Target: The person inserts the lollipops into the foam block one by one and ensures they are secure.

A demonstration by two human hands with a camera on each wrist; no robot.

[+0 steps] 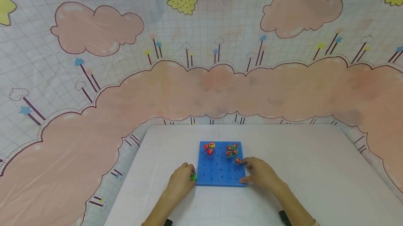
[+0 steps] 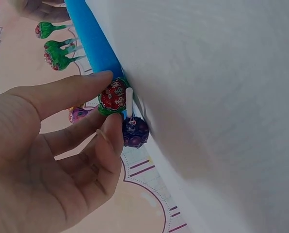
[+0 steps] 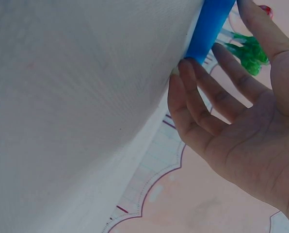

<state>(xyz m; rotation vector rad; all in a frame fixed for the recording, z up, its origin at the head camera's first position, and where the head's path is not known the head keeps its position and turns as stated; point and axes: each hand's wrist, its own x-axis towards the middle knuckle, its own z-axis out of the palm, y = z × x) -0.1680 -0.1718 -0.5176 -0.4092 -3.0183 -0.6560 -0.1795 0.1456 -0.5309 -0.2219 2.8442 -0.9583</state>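
At the left edge of the blue pegboard [image 1: 217,170], which is dotted with small holes, my left hand [image 1: 182,180] pinches a green-and-red wrapped lollipop [image 2: 114,96] between thumb and fingers. A dark purple lollipop [image 2: 136,132] with a white stick shows right by those fingertips in the left wrist view; whether it is held too I cannot tell. My right hand [image 1: 259,173] rests at the board's right edge, fingers loosely extended and touching it. Close to its forefinger, a red-and-green lollipop [image 1: 237,161] stands in the board.
Toward the board's back left stand several red and yellow lollipops [image 1: 210,152]. A cluster of several green-and-red lollipops [image 1: 228,153] stands at the back right. Beneath the board lies a white tabletop [image 1: 170,142], and a cloud-patterned cloth [image 1: 201,89] hangs behind it.
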